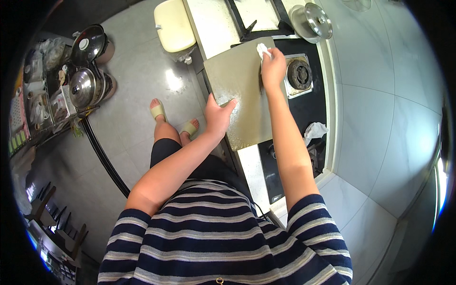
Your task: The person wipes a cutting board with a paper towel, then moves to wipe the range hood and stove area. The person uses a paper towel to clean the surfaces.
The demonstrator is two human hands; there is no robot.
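Observation:
A flat, greyish rectangular panel (245, 107) lies before me, partly over the black gas hob (308, 107), with wet, shiny patches near its left and lower edges. My left hand (219, 114) grips the panel's left edge, its thumb on the top face. Pinched in my right hand (273, 67) is a crumpled white cloth or tissue (263, 51), which touches the panel near its far right corner. Just right of that hand, a round burner (300, 74) shows on the hob. Another crumpled white cloth (315, 131) lies on the hob, right of my right forearm.
A black pan support (256, 32) and a lidded steel pot (310, 23) are at the far end. A cream lidded bin (174, 26) stands on the floor left of the white counter (208, 26). Lidded pots (83, 87) and a cluttered rack are at far left; a tiled wall (367, 64) rises right.

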